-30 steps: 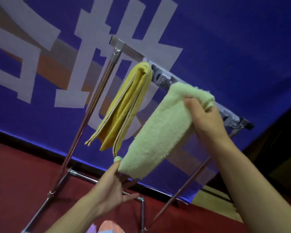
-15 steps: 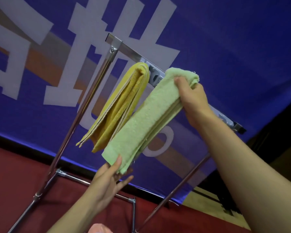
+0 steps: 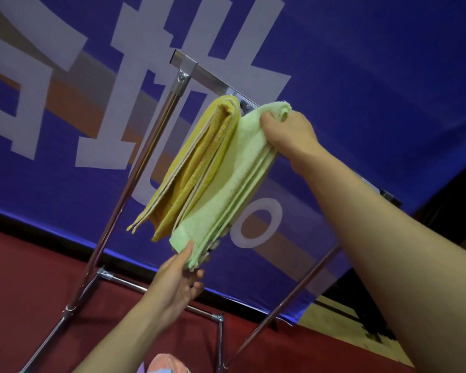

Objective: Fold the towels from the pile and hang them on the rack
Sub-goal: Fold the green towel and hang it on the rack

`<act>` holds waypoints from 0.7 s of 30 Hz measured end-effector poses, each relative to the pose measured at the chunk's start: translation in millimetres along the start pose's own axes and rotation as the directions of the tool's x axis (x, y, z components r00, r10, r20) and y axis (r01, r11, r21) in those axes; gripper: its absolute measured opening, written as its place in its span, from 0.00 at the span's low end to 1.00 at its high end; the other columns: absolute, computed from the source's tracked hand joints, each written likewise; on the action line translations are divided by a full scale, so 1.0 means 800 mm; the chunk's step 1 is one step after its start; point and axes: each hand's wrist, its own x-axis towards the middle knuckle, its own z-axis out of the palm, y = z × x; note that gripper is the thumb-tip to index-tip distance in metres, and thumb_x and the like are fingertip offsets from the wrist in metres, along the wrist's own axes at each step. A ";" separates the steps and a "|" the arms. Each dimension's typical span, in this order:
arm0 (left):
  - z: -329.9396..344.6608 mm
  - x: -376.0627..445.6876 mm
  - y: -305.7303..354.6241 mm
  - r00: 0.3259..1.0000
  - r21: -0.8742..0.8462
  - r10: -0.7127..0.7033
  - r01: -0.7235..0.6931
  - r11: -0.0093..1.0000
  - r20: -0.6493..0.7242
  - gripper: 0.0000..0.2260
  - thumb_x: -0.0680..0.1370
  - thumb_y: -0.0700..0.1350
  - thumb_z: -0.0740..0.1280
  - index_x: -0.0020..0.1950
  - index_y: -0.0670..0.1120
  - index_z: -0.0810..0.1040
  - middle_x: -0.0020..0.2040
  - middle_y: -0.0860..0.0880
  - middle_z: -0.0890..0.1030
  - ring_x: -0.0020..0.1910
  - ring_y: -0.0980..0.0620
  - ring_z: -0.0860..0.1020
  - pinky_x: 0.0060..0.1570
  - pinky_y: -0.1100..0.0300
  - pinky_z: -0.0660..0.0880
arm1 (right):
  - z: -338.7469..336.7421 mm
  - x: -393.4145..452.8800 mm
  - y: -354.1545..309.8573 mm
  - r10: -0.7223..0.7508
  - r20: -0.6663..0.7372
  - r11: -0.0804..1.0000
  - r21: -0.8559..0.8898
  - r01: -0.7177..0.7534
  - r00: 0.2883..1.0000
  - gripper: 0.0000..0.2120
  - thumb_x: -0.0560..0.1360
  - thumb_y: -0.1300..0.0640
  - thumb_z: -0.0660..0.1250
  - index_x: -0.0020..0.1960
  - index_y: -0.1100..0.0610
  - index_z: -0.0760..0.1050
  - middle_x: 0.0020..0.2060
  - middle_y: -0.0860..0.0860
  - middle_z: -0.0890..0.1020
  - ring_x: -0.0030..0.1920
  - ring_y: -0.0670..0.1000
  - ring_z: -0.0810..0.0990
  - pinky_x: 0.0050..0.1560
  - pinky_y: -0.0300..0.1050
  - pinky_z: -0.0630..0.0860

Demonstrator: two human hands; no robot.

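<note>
Green towel (image 3: 226, 184): folded, hanging long from the top bar of the rack (image 3: 207, 74), its side against the yellow towel (image 3: 197, 162).
Yellow towel: folded, draped over the same bar, nearer the rack's upright post.
Right hand (image 3: 288, 133): closed around the green towel's top fold at the bar, thumb on the near face.
Left hand (image 3: 178, 275): holds the green towel's bottom end, thumb in front, fingers curled underneath.
Behind: blue banner (image 3: 361, 76) with white lettering, red floor (image 3: 24, 265).

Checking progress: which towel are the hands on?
The green towel: right hand grips its top, left hand holds its bottom end. The yellow towel beside it hangs unheld.
</note>
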 end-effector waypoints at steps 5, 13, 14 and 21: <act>-0.013 0.009 -0.008 0.994 0.047 -0.052 0.057 0.997 -0.098 0.09 0.84 0.48 0.63 0.56 0.44 0.79 0.34 0.49 0.82 0.22 0.56 0.70 0.21 0.68 0.63 | 0.016 -0.012 0.011 -0.029 0.019 0.992 -0.125 0.032 0.999 0.26 0.79 0.43 0.63 0.66 0.63 0.68 0.56 0.55 0.77 0.53 0.57 0.77 0.39 0.46 0.69; -0.022 0.012 -0.012 0.983 0.134 -0.114 0.133 0.982 -0.142 0.10 0.85 0.48 0.62 0.51 0.44 0.79 0.33 0.50 0.83 0.22 0.57 0.69 0.20 0.68 0.62 | 0.021 -0.038 0.025 -0.131 0.031 0.991 -0.016 0.132 0.991 0.19 0.81 0.50 0.63 0.68 0.53 0.62 0.50 0.50 0.75 0.40 0.42 0.73 0.32 0.39 0.68; -0.022 0.012 -0.012 0.983 0.144 -0.111 0.132 0.981 -0.146 0.10 0.85 0.48 0.62 0.51 0.45 0.79 0.34 0.50 0.83 0.22 0.57 0.69 0.20 0.68 0.62 | 0.021 -0.040 0.025 -0.194 0.008 0.981 -0.011 0.194 0.981 0.20 0.80 0.52 0.64 0.69 0.51 0.62 0.55 0.51 0.73 0.42 0.42 0.73 0.35 0.38 0.68; -0.028 0.018 -0.005 0.981 0.133 -0.062 0.087 0.987 -0.186 0.08 0.85 0.47 0.62 0.51 0.44 0.77 0.32 0.50 0.80 0.23 0.56 0.67 0.20 0.68 0.60 | 0.015 -0.020 0.020 -0.336 -0.040 0.924 -0.208 0.321 0.941 0.14 0.82 0.50 0.61 0.64 0.52 0.77 0.54 0.53 0.77 0.56 0.54 0.75 0.53 0.48 0.70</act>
